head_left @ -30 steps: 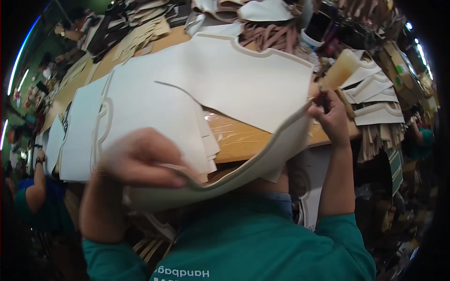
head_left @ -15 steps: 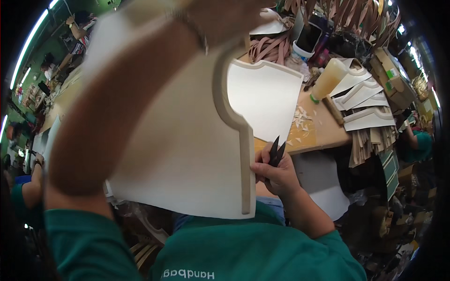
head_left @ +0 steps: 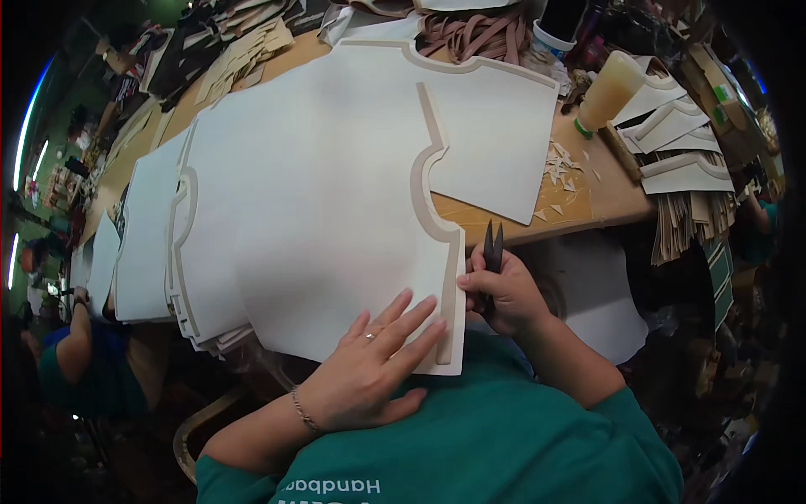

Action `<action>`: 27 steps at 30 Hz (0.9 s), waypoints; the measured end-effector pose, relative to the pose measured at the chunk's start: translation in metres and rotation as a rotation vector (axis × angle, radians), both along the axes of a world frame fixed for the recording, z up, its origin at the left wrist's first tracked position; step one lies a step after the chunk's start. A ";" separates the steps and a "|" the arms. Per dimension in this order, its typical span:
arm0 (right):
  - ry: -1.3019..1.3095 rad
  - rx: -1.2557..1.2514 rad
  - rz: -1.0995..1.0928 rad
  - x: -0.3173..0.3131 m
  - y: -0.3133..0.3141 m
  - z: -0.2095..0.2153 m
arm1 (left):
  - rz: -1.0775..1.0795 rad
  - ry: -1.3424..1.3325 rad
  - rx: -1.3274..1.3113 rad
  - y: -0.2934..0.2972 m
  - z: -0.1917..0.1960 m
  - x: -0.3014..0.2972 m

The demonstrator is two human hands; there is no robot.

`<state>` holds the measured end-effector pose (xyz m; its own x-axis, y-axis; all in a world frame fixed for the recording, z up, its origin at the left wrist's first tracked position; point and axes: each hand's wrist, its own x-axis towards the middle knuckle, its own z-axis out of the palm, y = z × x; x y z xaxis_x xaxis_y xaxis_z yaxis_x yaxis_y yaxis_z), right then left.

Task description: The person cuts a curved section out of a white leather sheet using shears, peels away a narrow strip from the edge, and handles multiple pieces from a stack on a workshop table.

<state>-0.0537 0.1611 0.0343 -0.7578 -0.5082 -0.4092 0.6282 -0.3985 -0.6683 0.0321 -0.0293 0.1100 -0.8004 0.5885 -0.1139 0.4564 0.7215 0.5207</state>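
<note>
A large white panel [head_left: 311,202] with curved cut-outs lies before me, a beige strip [head_left: 430,220] running along its right edge. My left hand [head_left: 369,365] rests on the panel's near part, fingers spread and flat. At the panel's near right edge, my right hand [head_left: 510,296] is closed around black snips [head_left: 493,249], whose two pointed blades stick up slightly apart. Its thumb touches or nearly touches the edge. Partly beneath the panel, to the far right, lies another white panel [head_left: 495,143] with a similar strip.
Small white scraps [head_left: 558,164] lie on the table [head_left: 609,189] by a glue bottle [head_left: 610,92] with a green tip. Smaller white pieces [head_left: 684,172] are piled farther right. Brown straps [head_left: 478,34] lie at the back. More panels [head_left: 147,244] are stacked left, near a co-worker's arm [head_left: 77,328].
My left hand has come down from above the far side onto the panel's near part. The panel has settled lower, showing the stack at left. My right hand still holds the snips.
</note>
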 end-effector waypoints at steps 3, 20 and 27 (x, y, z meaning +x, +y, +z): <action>0.024 -0.017 -0.015 0.002 -0.006 0.020 | 0.073 0.131 0.165 0.012 -0.014 -0.007; 0.118 0.492 -0.066 -0.041 0.054 0.000 | -0.051 -0.244 0.607 -0.011 0.021 -0.017; 0.082 0.509 -0.189 -0.025 0.057 -0.018 | -0.191 -0.387 0.660 -0.012 0.006 -0.029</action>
